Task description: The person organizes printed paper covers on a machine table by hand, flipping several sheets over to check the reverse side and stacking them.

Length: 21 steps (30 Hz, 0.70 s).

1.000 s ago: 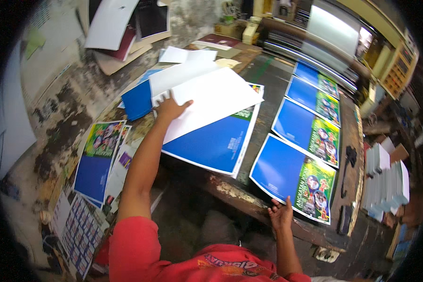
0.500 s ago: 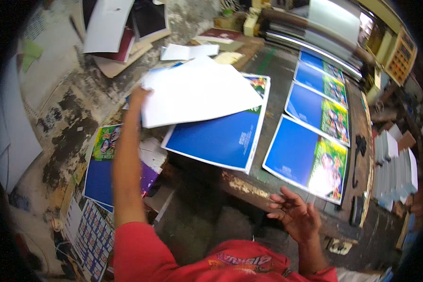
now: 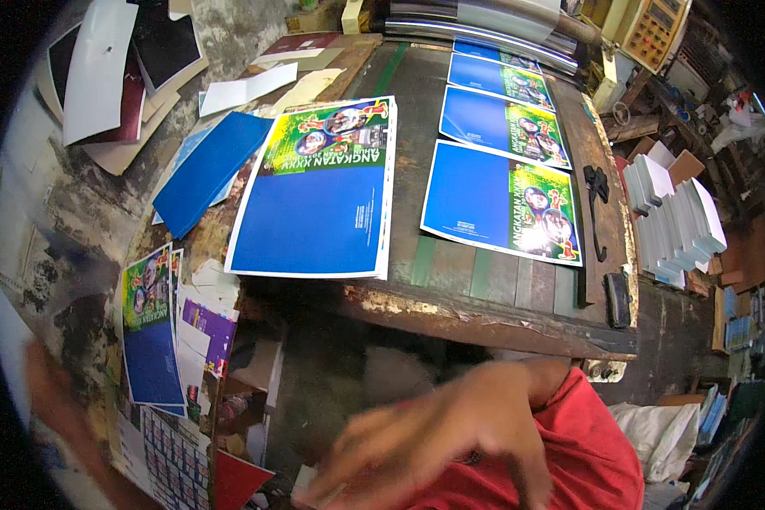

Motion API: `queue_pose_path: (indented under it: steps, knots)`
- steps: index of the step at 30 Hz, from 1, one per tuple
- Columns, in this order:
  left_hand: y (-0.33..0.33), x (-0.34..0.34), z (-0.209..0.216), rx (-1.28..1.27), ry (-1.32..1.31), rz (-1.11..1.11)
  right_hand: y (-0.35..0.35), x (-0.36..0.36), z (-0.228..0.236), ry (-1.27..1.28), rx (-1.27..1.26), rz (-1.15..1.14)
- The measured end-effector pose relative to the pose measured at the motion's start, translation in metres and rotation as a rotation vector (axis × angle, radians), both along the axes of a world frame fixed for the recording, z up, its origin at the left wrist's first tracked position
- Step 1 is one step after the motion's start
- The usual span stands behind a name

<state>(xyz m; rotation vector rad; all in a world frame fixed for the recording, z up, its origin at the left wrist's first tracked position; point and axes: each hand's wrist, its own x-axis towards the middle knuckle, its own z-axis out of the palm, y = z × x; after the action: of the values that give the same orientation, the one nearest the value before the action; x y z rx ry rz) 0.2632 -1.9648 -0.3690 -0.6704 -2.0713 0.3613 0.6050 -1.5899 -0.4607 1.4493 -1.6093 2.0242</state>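
Note:
My left hand point(image 3: 41, 361) is at the far left, badly smeared by motion, beside a white sheet point(image 3: 5, 340). Whether it holds that sheet cannot be seen. My right hand point(image 3: 450, 433) crosses low in front of my red shirt, blurred, its fingers stretched out to the left and the thumb apart. It looks empty. On the bench's near left part lies a stack of printed sheets point(image 3: 306, 217), blue with a green photo band. To its right, a row of similar printed sheets point(image 3: 467, 195) runs back toward the rollers.
Metal rollers point(image 3: 484, 34) and a control panel point(image 3: 654, 34) stand behind the bench point(image 3: 450, 310). A blue sheet point(image 3: 208, 174) lies left of the stack. Lower left are more prints point(image 3: 153, 365). Stacked white paper blocks point(image 3: 671, 221) stand at the right.
The white sheet in my left hand has left the stack, uncovering it, and that hand has swung far left. My right hand has moved down and leftward across my body. The view has shifted.

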Motion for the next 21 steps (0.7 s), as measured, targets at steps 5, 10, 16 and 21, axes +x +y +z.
queue_pose_path:
  steps: [5,10,16,21]
  knots:
    - [-0.058,-0.015,-0.195,0.021,-0.258,0.149,0.049,0.006,-0.097,-0.653,-0.185,-0.353]
    - [-0.108,-0.047,-0.280,-0.056,-0.649,0.407,0.104,0.032,-0.163,-1.007,-0.283,-0.847]
    - [0.082,0.060,-0.214,0.284,-0.998,-0.258,0.130,0.057,-0.203,-1.145,-0.596,-1.003]
    - [0.293,0.129,-0.221,-0.019,-0.784,-0.877,0.149,0.031,-0.214,-1.169,-0.718,-1.029]
